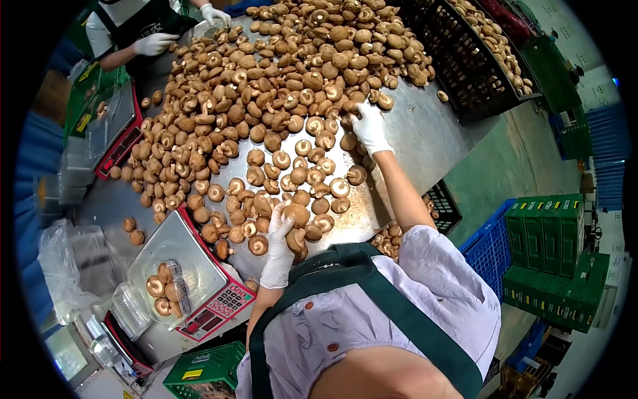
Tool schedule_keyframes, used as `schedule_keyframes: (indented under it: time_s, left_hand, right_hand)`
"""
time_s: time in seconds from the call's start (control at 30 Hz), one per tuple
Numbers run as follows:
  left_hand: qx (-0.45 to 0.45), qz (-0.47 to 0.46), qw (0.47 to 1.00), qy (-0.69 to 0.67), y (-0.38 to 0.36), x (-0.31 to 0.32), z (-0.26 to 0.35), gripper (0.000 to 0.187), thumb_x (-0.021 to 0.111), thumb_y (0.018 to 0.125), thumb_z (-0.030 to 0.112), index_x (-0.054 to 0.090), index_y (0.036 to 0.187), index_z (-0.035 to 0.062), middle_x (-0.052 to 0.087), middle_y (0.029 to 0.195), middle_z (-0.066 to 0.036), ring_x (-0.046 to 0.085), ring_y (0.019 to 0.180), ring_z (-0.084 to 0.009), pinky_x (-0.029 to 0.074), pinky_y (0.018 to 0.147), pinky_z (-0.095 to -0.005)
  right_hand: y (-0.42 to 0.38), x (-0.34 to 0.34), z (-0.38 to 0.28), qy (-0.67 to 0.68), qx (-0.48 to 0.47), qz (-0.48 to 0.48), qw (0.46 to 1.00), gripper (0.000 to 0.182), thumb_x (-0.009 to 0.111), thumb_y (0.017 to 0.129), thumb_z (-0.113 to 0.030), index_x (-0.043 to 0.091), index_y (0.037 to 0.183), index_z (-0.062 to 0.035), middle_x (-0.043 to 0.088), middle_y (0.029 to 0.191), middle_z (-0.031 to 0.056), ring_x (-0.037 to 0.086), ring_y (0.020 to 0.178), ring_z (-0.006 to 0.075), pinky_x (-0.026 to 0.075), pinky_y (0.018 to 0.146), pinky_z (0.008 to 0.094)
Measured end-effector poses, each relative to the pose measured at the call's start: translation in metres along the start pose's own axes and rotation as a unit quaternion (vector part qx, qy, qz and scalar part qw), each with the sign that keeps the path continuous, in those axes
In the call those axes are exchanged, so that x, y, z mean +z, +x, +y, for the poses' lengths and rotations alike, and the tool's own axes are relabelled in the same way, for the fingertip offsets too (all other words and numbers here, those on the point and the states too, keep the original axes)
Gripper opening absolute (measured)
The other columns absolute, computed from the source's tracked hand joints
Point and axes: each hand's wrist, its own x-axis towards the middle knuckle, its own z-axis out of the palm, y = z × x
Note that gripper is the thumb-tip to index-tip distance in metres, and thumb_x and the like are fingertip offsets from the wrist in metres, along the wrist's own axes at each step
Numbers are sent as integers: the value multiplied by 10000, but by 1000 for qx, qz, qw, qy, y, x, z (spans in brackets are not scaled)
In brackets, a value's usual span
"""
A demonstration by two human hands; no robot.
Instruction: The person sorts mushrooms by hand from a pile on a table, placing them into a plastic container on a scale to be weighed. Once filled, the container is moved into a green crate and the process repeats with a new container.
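My left hand [280, 243], in a white glove, is closed around a large brown mushroom [296, 215] near the table's front edge. My right hand [369, 128], gloved too, reaches to the right side of the mushroom pile [272, 80]; its fingers touch mushrooms there, but whether they grip one is hidden. Loose mushrooms, some with pale undersides up, lie between my hands on the metal table [425, 136]. On the red-edged scale [216, 266] at the lower left sits a clear plastic tray holding several mushrooms [164, 287].
A co-worker's gloved hands [156, 44] are at the pile's upper left. A second scale [119, 126] stands at left, plastic bags [66, 266] below it. A black crate of mushrooms [465, 60] is at upper right; green crates [548, 259] are stacked right.
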Motion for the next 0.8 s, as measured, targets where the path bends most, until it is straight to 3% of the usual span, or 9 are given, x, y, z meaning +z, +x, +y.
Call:
schedule_keyframes:
  time_s: [0.1, 0.2, 0.33, 0.47, 0.53, 0.6, 0.67, 0.73, 0.8]
  left_hand:
    - [-22, 21, 1000, -6, -3, 1, 3, 533, 614, 840, 205, 372, 1294, 65, 489, 1157, -110, 541, 990, -200, 509, 746, -307]
    - [-45, 15, 999, 17, -3, 6, 6, 446, 550, 887, 269, 421, 1276, 93, 514, 1160, -85, 562, 962, -187, 521, 691, -298]
    - [-100, 10, 995, 19, -2, 0, 5, 419, 447, 934, 346, 442, 1281, 113, 512, 1225, -85, 586, 930, -174, 536, 614, -290]
    - [-118, -90, 988, -42, 2, 4, 3, 578, 443, 901, 488, 413, 1283, 56, 496, 1229, -123, 574, 1007, -240, 547, 727, -364]
    - [-132, -108, 984, -57, 5, 4, 3, 608, 460, 886, 500, 399, 1277, 39, 515, 1202, -146, 594, 985, -274, 556, 730, -376]
    - [-213, -88, 967, -104, 10, -10, -1, 572, 471, 888, 462, 417, 1255, 27, 538, 1171, -156, 612, 947, -292, 562, 700, -375]
    - [-228, -20, 970, -87, 7, -9, 2, 536, 507, 873, 398, 424, 1250, 25, 564, 1133, -161, 623, 916, -300, 564, 662, -367]
    - [-226, 29, 967, -114, 6, -14, 0, 499, 527, 846, 317, 438, 1241, 25, 576, 1117, -152, 624, 898, -287, 559, 627, -338]
    - [-212, 36, 973, -82, 2, -7, 5, 476, 536, 827, 259, 445, 1227, 17, 575, 1099, -147, 624, 882, -273, 556, 618, -324]
  right_hand:
    - [12, 14, 11, -97, -72, 80, 989, 349, 657, 735, -226, 605, 1057, -102, 628, 949, 154, 584, 919, 325, 464, 805, 409]
    - [19, 13, 12, -81, 9, -40, 996, 427, 666, 736, -227, 571, 1135, -108, 625, 1002, 155, 575, 950, 329, 434, 871, 414]
    - [-7, -8, -16, 255, 130, -86, 954, 392, 655, 773, -231, 599, 1127, -71, 644, 1051, 109, 611, 963, 209, 464, 889, 319]
    - [-60, -54, -93, 260, 40, -407, 875, 453, 670, 749, -333, 587, 1153, -143, 611, 1100, 70, 589, 988, 213, 449, 899, 313]
    - [-84, -52, -101, 237, -181, -422, 856, 530, 684, 719, -401, 579, 1162, -131, 598, 1149, 99, 596, 988, 259, 456, 896, 369]
    - [-76, -63, -106, 244, -99, -454, 851, 483, 665, 736, -368, 592, 1143, -117, 603, 1135, 131, 593, 998, 283, 456, 899, 363]
    - [-53, -43, -83, 180, -6, -336, 925, 319, 676, 765, -278, 647, 1046, -129, 626, 1107, 100, 581, 1040, 250, 467, 899, 364]
    - [-30, -16, -50, 12, -25, -127, 992, 228, 652, 766, -205, 650, 970, -105, 652, 954, 115, 615, 894, 284, 499, 790, 376]
    - [-8, 8, -12, -88, -84, 43, 992, 180, 632, 753, -158, 648, 921, -97, 640, 839, 127, 603, 793, 310, 489, 724, 393]
